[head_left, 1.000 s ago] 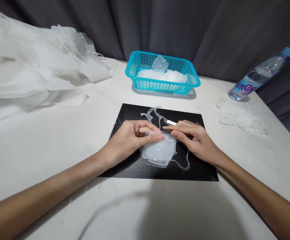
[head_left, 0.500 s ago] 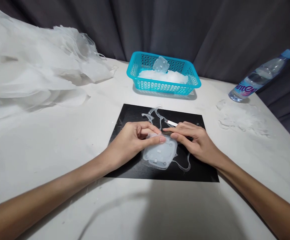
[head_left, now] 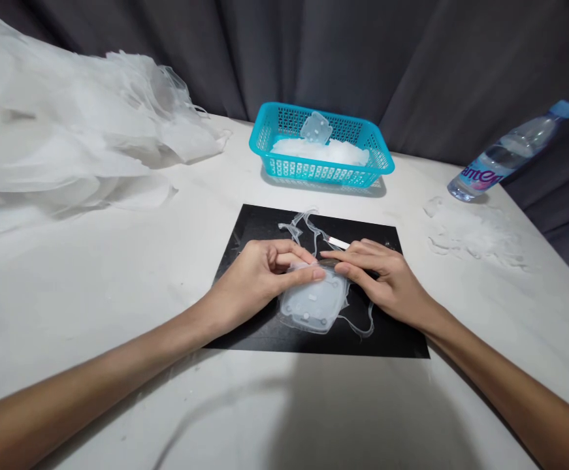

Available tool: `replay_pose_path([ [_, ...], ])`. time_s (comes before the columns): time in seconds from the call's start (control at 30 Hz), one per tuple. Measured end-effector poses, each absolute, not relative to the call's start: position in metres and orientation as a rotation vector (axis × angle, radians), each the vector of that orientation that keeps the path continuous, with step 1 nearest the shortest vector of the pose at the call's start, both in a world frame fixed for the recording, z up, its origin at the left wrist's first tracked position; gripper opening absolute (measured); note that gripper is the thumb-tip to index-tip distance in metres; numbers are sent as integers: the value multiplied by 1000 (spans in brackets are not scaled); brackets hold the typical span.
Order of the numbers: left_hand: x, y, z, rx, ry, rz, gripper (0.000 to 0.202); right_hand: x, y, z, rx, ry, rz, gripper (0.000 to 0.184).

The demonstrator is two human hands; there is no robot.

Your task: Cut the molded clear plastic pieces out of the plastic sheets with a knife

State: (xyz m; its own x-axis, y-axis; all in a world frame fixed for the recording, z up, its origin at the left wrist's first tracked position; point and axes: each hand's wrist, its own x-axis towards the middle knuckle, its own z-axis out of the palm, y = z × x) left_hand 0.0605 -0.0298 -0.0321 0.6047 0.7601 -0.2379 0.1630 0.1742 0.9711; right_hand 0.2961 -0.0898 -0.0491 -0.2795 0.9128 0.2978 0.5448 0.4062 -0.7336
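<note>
A translucent, rounded-square plastic piece (head_left: 311, 305) with small holes and raised marks lies on a black mat (head_left: 255, 333). My left hand (head_left: 269, 267) is closed on its far edge, thumb on top and fingers behind. My right hand (head_left: 377, 271) is closed around a dark, thin-bladed tool (head_left: 329, 263), whose end meets that same far edge near my left fingertips. Most of the tool is hidden under the right hand. A white stick-like thing (head_left: 338, 243) shows beside the right fingers; I cannot tell whether it is held. Thin translucent strips (head_left: 308, 225) curl behind and beside the piece.
Behind the mat stands a blue basket (head_left: 323, 171) with white translucent pieces (head_left: 316, 128) in it. A big heap of white translucent sheets (head_left: 68, 130) covers the left. On the right are a water bottle (head_left: 504, 156) and a pile of clear scraps (head_left: 477, 235).
Almost nothing differs. The dark tool shows slightly more at the far edge, and both hands keep nearly the same place on the piece.
</note>
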Motion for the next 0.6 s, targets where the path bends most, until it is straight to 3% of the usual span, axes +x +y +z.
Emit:
replay_pose_path([
  [0.6,62,-29,-36,1372,869,516,24,295,-91,-50,-1227,-1998,575,31],
])
